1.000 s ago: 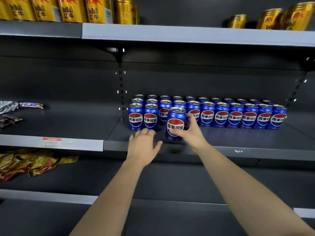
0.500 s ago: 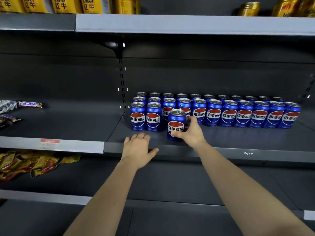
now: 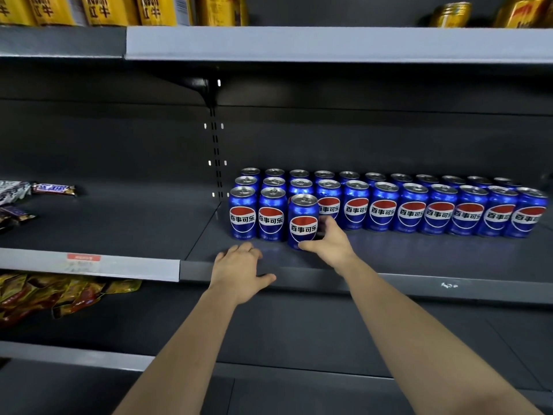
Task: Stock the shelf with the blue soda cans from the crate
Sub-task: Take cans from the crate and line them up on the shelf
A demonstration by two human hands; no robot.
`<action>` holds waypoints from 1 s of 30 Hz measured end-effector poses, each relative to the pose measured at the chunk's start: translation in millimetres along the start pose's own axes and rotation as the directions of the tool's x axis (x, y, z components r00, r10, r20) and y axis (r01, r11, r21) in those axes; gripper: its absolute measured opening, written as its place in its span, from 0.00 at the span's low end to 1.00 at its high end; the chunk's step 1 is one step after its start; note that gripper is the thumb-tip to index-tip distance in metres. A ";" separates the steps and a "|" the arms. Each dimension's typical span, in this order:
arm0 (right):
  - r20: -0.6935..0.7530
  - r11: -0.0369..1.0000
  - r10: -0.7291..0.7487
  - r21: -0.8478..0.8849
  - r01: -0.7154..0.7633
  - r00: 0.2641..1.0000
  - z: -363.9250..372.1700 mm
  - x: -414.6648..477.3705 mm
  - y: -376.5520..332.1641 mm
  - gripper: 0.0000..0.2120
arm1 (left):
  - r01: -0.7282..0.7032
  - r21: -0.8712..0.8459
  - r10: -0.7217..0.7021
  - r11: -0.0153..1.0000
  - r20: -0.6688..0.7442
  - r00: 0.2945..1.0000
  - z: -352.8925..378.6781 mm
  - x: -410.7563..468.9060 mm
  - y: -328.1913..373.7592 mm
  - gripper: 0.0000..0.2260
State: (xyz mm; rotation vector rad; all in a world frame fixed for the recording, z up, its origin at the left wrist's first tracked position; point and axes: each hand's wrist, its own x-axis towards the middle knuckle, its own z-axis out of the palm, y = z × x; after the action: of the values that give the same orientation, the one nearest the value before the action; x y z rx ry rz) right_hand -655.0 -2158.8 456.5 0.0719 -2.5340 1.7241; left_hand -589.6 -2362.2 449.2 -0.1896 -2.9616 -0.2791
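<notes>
Several blue soda cans (image 3: 413,211) stand in rows on the dark middle shelf (image 3: 419,259), right of the upright. One more blue can (image 3: 302,220) stands upright at the front, third from the left. My right hand (image 3: 330,242) is wrapped around its right side. My left hand (image 3: 239,272) rests flat on the shelf's front edge, fingers apart, holding nothing, just left of that can. The crate is not in view.
Gold cans (image 3: 98,9) line the top shelf. Candy bars (image 3: 54,188) lie on the left half of the middle shelf. Yellow and red snack bags (image 3: 59,295) sit on the lower left shelf. A grey price rail (image 3: 89,266) fronts the left shelf section.
My right hand has pushed the held can back and slightly left, closer to the front row. My left hand has slid a little back toward the shelf edge.
</notes>
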 end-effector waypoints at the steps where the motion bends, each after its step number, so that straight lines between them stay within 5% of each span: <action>1: -0.005 1.000 -0.001 -0.016 0.001 1.000 0.3 1.8 0.2 0.36 | 0.003 -0.007 -0.003 1.000 0.001 1.000 0.1 1.0 -0.4 0.27; 17: -0.006 0.976 0.012 -0.216 -0.013 1.000 5.8 22.8 7.8 0.35 | 0.027 -0.068 -0.027 0.997 -0.006 1.000 1.2 1.2 -1.2 0.26; 27: 0.123 0.995 0.081 -0.068 -0.073 0.989 0.1 -10.3 -7.6 0.37 | 0.034 -0.080 -0.037 0.996 -0.030 0.999 4.8 -6.5 1.3 0.26; 30: 0.044 0.983 0.074 -0.170 -0.065 0.996 -2.6 -30.2 -8.5 0.38 | -0.014 -0.003 0.013 1.000 -0.063 0.998 10.6 -17.6 0.5 0.26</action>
State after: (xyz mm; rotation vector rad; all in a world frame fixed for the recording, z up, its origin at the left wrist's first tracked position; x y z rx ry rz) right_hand -624.2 -2159.7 462.6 0.0171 -2.7395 1.5406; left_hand -573.9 -2361.6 436.0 -0.1974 -2.8971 -0.2837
